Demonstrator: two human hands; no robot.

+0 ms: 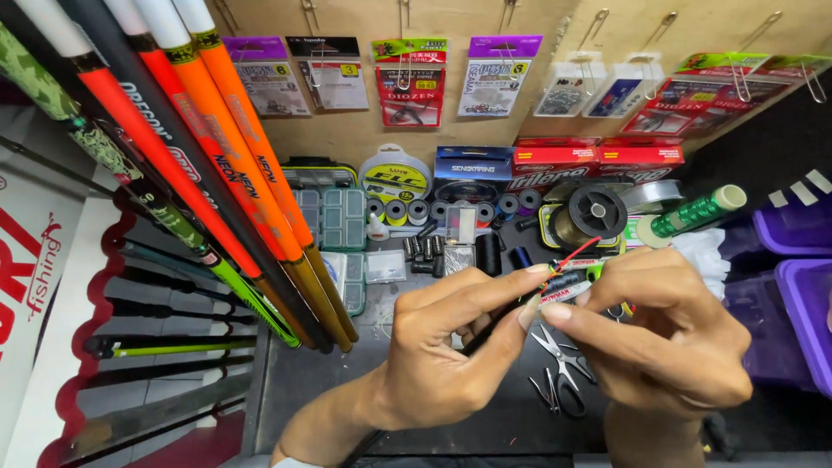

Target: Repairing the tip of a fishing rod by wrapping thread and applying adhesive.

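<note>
**Bench inspection: both hands closed on one small spool**

Containers: a clear plastic compartment box (pixel 333 217) lies at the back left of the dark bench (pixel 347 381); its contents are too small to tell. A purple plastic bin (pixel 806 321) stands at the right edge, interior not visible. A row of small line spools (pixel 433 211) sits beside the compartment box, below flat boxed line packs (pixel 555 160).

Hands: the left hand (pixel 442 355) pinches, thumb and forefinger together, the left end of a small black spool with a white-and-red label (pixel 565 288). The right hand (pixel 672 334) is clamped on its right end, fingers curled. The spool is held above the bench, over a pair of steel scissors (pixel 559 364). A thin red thread (pixel 576 251) rises from the spool.

Orange and black fishing rods (pixel 217 165) lean at left.
</note>
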